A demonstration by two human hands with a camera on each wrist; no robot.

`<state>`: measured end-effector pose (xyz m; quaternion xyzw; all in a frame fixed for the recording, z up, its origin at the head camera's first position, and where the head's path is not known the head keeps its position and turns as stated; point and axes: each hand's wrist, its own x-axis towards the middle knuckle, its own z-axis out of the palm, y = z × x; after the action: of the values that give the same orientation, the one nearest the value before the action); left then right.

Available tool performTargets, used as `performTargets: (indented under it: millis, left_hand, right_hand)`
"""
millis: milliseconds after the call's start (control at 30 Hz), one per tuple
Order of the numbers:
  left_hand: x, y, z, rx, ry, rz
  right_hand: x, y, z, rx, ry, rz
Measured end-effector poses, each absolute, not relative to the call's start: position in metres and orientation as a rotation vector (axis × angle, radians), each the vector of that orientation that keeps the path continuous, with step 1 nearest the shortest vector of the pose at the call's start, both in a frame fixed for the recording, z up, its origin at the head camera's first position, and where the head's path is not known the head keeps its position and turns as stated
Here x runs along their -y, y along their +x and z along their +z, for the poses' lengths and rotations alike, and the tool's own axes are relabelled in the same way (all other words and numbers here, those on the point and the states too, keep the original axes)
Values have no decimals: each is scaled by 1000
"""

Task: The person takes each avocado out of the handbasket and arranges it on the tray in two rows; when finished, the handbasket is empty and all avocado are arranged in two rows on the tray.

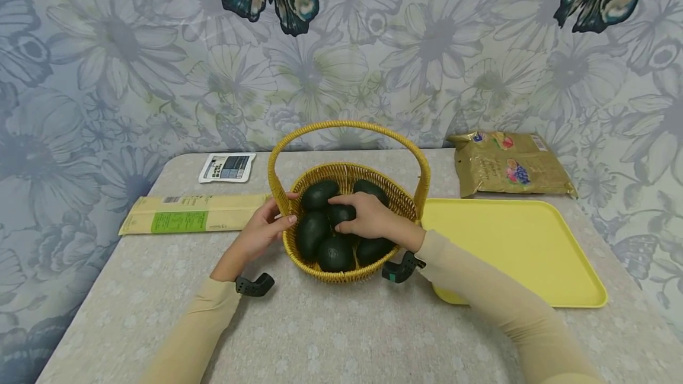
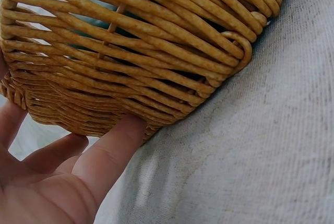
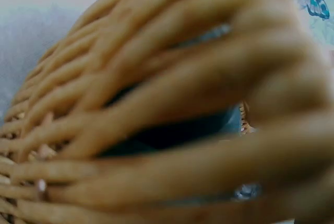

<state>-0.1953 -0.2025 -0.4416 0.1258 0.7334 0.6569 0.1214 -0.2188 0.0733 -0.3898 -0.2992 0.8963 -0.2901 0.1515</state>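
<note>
A yellow wicker basket (image 1: 349,274) with a tall hoop handle (image 1: 347,129) stands mid-table and holds several dark green avocados. My left hand (image 1: 285,209) grips the basket's left rim, thumb over the edge by the handle's foot and fingers against the outer wall. In the left wrist view those fingers (image 2: 112,148) lie along the weave of the basket (image 2: 156,41) low on its side. My right hand (image 1: 354,215) reaches into the basket, its fingers curled over one avocado (image 1: 340,213) in the middle. The right wrist view shows blurred basket weave (image 3: 172,78) with a dark avocado (image 3: 167,135) behind it.
A yellow tray (image 1: 512,242) lies right of the basket, touching or nearly touching it. Behind it is a gold bag (image 1: 507,165). A long yellow-green package (image 1: 187,213) lies to the left, a small white packet (image 1: 226,168) behind that. The floral wall runs along the table's far edge.
</note>
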Motion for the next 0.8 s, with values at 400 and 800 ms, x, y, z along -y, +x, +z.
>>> performTargets:
  millis: [400, 800]
  left_hand:
    - [203, -195, -443, -2166, 363, 1914]
    - [203, -194, -443, -2148, 381, 1949]
  right_hand:
    - [-76, -220, -391, -2562, -798, -896]
    - [-84, -216, -389, -2508, -707, -1126]
